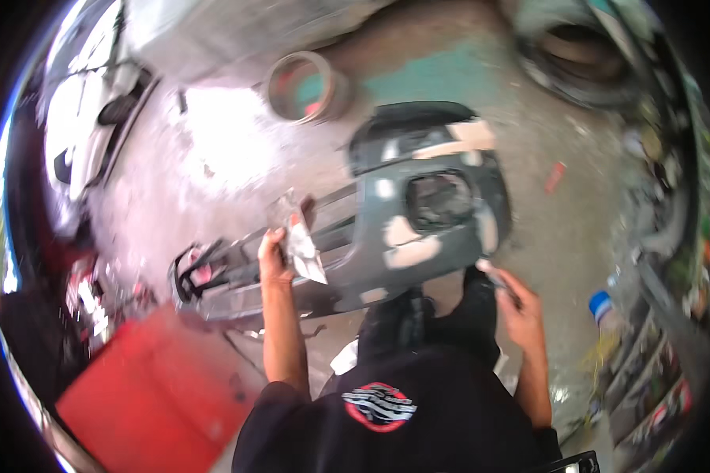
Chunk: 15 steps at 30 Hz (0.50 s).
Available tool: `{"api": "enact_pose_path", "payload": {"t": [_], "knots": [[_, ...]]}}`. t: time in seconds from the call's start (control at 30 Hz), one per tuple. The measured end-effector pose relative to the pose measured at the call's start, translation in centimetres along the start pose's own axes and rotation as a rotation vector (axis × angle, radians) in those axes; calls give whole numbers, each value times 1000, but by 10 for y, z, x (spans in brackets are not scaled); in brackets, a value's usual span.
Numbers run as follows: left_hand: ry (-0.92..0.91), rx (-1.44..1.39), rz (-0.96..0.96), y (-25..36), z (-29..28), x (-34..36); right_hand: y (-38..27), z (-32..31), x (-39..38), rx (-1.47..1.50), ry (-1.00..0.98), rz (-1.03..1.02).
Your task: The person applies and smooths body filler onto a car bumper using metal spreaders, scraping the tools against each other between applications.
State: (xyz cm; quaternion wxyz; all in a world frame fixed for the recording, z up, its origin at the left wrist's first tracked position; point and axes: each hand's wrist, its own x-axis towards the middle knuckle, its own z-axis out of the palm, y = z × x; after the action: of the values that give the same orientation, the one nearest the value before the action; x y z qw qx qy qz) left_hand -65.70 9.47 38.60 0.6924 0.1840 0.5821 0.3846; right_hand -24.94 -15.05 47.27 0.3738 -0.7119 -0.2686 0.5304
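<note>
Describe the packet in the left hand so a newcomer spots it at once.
Find the large grey car bumper with beige patches. Over its middle, the left hand holds a pale packet. Its white lower part and small orange-red spot set it apart from the grey bumper behind.

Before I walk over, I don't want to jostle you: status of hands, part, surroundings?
Left hand gripping whitish packet; right hand holding small tool, blurred. Grey bumper, beige-patched, ahead. Round bucket-like object beyond, red panel at left.

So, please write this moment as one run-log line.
left hand: holds white, partly clear packet | right hand: holds slim dark object, blurred | grey car bumper with beige patches: in front
</note>
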Motion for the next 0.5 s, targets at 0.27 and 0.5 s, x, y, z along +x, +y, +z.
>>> {"api": "enact_pose_path", "payload": {"t": [0.27, 0.5], "knots": [[-376, -211, 265, 55, 23, -78, -5, 15, 15, -151, -128, 61], [-183, -386, 65, -9, 9, -42, -12, 46, 23, -363, -144, -84]]}}
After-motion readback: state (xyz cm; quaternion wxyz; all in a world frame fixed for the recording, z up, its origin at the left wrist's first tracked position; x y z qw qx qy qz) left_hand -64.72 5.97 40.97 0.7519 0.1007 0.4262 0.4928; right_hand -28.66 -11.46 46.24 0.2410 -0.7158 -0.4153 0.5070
